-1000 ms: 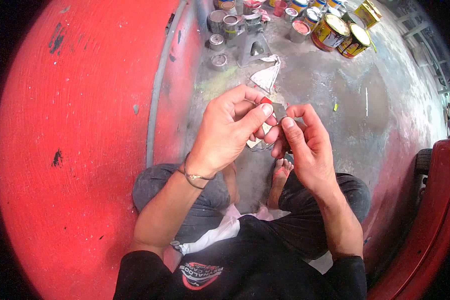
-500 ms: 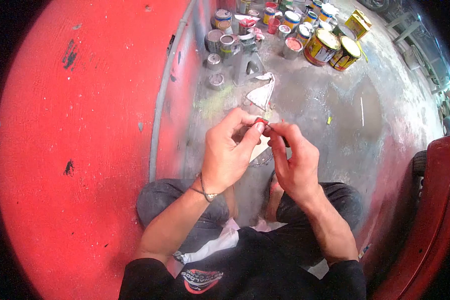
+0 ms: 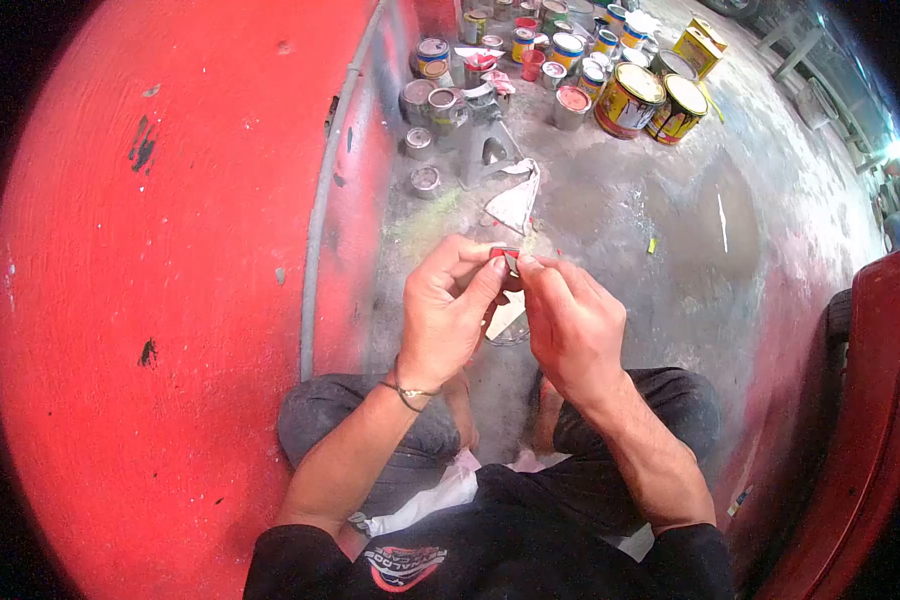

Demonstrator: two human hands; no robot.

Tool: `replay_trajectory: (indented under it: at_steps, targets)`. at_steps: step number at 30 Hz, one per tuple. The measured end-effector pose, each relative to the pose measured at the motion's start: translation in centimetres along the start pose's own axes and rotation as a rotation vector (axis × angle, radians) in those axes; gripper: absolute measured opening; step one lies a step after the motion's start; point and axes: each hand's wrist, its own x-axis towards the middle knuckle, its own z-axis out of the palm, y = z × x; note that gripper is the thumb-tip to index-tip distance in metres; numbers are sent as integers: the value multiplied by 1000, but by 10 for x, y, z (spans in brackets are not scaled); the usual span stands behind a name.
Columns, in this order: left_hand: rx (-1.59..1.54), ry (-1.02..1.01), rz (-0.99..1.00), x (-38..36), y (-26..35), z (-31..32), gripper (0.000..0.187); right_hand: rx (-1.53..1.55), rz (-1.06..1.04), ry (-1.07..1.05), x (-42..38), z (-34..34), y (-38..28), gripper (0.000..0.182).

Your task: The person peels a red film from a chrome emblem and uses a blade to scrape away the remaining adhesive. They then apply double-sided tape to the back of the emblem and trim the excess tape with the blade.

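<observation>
My left hand (image 3: 445, 315) pinches a small red and dark piece (image 3: 497, 254) between thumb and fingers, in front of my crossed legs. My right hand (image 3: 577, 318) is closed, its thumb and fingertips pressed together at the piece's right side. A small grey pointed shape (image 3: 512, 265) shows between the two hands, perhaps a blade tip; the fingers hide the rest. Below the hands, a cream-coloured flat sheet (image 3: 508, 316) is partly covered by my fingers. A white triangular cloth or paper (image 3: 513, 208) lies on the floor just beyond them.
Several paint cans (image 3: 568, 105) crowd the floor ahead, with two big yellow cans (image 3: 630, 100) at their right. A red wall (image 3: 170, 300) with a grey pipe (image 3: 317, 220) rises at left. A dark red car panel (image 3: 870, 400) stands at right.
Both hands have shifted slightly left and down in view. My right hand has turned and closed in on the red piece; the dark object seen under its fingers earlier is now hidden.
</observation>
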Motion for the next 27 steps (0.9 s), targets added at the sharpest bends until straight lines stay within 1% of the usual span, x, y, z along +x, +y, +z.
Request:
replay_trajectory:
  at_steps: [2, 5, 8, 10, 11, 13, 16, 19, 21, 25, 27]
  targets:
    - [-1, -10, 11, 0, 4, 4, 8, 17, 37, -50, 0, 0, 3, 27]
    - [49, -32, 58, 1, 4, 11, 15, 204, 223, -99, 4, -1, 0, 19]
    - [171, -28, 65, -1, -5, 7, 26, 200, 279, -154, 2, 1, 2, 17]
    - [283, -40, 69, -2, -7, 2, 34, 176, 241, -167, 2, 1, 5, 15]
    - [361, -35, 70, -3, -6, 2, 35, 164, 221, -171, 2, 0, 5, 15]
    - [514, -20, 73, -4, 3, 2, 37, 174, 247, -191, 6, -4, 0, 13]
    - [544, -37, 205, -3, 8, 4, 37, 172, 275, -204, 9, -4, -4, 15]
    - [591, -49, 271, -2, 6, 5, 36, 168, 307, -203, 10, -4, -2, 16]
    - [616, -50, 274, -2, 5, 4, 35, 153, 331, -214, 11, -3, 0, 16]
    - [716, -36, 258, -5, 7, 6, 32, 97, 247, -170, 10, 0, 2, 17]
    - [778, -46, 299, -5, 2, 3, 32, 101, 193, -151, 7, 3, 4, 17]
